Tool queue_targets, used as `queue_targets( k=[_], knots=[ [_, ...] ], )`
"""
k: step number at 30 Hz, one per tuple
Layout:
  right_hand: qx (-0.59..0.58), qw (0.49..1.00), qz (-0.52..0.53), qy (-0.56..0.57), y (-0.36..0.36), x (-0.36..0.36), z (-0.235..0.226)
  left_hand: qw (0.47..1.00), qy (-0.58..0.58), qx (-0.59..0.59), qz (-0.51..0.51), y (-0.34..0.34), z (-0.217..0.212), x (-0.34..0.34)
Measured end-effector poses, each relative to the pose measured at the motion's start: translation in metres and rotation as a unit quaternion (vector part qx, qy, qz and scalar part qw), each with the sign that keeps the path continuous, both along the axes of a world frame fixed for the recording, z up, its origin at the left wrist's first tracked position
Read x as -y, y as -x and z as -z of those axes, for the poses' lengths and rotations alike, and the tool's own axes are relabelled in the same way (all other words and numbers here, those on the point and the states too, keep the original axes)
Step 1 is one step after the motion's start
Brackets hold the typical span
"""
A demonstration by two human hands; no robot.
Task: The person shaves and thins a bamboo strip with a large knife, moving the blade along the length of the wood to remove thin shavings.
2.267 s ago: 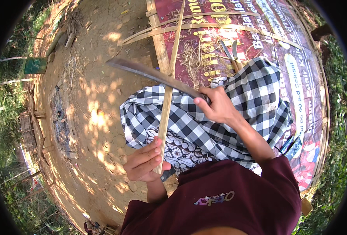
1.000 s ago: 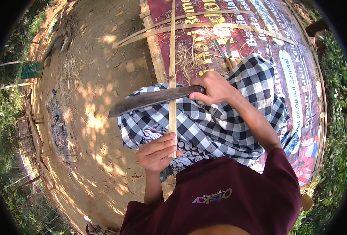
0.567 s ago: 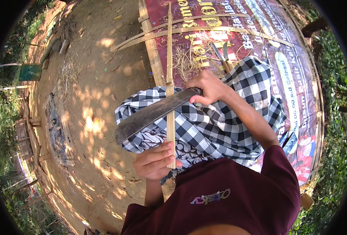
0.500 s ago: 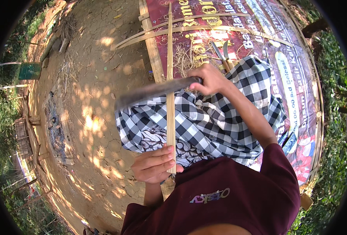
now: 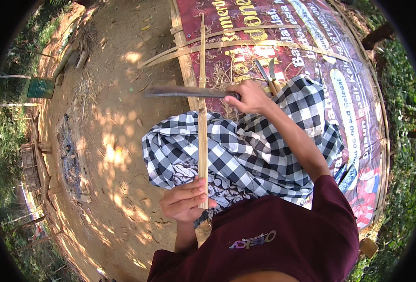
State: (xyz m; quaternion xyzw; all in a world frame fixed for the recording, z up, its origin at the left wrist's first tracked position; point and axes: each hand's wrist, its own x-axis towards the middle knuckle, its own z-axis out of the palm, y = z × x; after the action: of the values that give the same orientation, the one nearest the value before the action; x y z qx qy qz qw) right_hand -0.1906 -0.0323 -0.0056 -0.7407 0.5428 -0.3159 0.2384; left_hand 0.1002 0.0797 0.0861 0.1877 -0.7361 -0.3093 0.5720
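My left hand (image 5: 184,201) is closed round the near end of a long, pale bamboo strip (image 5: 203,157). The strip points away from me, over the black-and-white checked cloth (image 5: 245,150) across my lap, and narrows to a thin far tip. In my right hand (image 5: 250,97) is the dark handle of a machete (image 5: 182,91). Its long blade reaches leftward and lies across the strip, beyond my knees. Whether the edge touches the bamboo I cannot tell. Two wooden-handled knives, one straight (image 5: 263,71) and one curved (image 5: 272,70), lie past my right hand.
I sit on a printed maroon banner (image 5: 353,141) edged by a bamboo rail (image 5: 185,66). Thin shavings (image 5: 222,75) and two long bamboo strips (image 5: 245,43) lie across it. Cracked bare earth (image 5: 119,94) spreads to the left, with a green container (image 5: 41,88) farther off.
The machete blade has swung from slanting down to the left, blurred, to nearly level, its tip now farther from me. My left hand keeps its grip on the strip.
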Motion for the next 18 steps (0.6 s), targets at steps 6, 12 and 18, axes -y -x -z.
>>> queue_targets(
  k=[6, 12, 18],
  knots=[
    [0.063, 0.994, -0.046, 0.079, 0.004, 0.007, 0.015, 0.996, 0.062, -0.004, 0.061, -0.002, -0.013, -0.006],
    [0.074, 0.991, -0.058, 0.095, -0.006, 0.007, 0.012, 0.999, 0.034, 0.027, 0.020, -0.018, -0.004, -0.009],
    [0.064, 0.993, 0.093, -0.030, 0.007, 0.023, 0.024, 0.993, 0.092, 0.043, 0.061, -0.014, -0.030, -0.005]
  ],
)
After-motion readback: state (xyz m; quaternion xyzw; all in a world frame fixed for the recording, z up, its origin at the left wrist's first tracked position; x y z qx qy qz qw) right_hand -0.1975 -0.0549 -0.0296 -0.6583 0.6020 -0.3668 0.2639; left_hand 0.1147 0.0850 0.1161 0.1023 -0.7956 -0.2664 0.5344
